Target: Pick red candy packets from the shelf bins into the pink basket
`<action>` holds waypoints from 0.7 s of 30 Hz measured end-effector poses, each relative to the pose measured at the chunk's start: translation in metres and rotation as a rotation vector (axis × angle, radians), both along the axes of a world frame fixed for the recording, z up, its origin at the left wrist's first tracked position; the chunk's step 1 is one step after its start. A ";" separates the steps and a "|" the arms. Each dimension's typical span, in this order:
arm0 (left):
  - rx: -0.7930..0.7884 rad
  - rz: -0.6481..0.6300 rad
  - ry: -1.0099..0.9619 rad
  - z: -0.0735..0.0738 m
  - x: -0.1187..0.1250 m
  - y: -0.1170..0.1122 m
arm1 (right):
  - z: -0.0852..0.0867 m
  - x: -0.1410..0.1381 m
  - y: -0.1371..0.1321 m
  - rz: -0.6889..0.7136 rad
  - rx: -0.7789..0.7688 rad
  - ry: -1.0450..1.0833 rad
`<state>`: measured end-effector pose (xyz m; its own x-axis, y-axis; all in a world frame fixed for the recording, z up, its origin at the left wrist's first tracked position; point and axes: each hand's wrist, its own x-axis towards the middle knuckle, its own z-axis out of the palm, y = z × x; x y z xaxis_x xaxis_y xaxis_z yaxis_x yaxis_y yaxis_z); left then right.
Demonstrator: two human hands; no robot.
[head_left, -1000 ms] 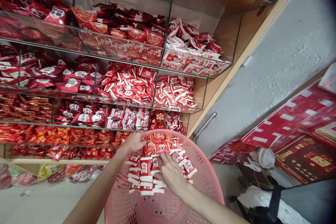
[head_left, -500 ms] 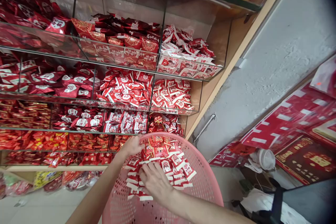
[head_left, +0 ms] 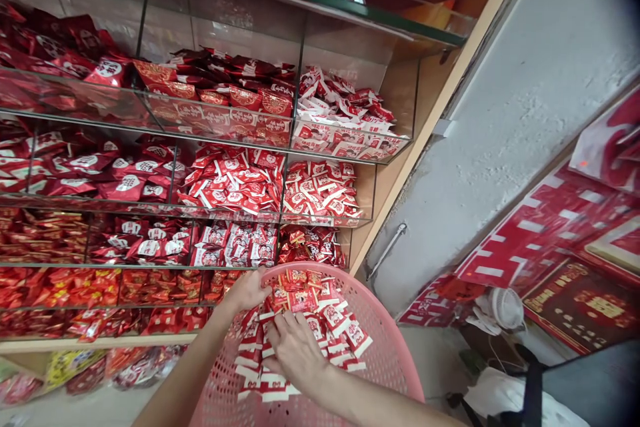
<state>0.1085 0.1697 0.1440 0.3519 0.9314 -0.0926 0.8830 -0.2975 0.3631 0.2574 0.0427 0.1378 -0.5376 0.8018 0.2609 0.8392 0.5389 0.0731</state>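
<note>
A pink perforated plastic basket stands in front of me. In it lie many small red-and-white wrapped candies, with a few orange-red wrapped candies at the far side. My left hand is closed around the basket's far left rim. My right hand is down in the basket among the red-and-white candies, palm down, with its fingers bent over them. The fingertips are partly hidden among the wrappers.
A shelf unit with clear-fronted compartments of red packets rises beyond the basket. Bagged goods sit beneath it. To the right are a grey wall, a small white fan and a dark red box.
The view has tilted slightly, so the shelves sit lower in the picture. My right hand has shifted a little within the candies; my left hand stays on the rim.
</note>
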 end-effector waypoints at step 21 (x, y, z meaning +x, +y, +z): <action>-0.018 0.012 -0.002 0.008 0.001 -0.004 | 0.204 0.064 0.191 -0.081 -0.070 -0.018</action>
<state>0.1091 0.1660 0.1524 0.3406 0.9339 -0.1086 0.8859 -0.2801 0.3699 0.3211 0.2333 0.3419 -0.4742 0.8589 0.1936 0.8793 0.4733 0.0536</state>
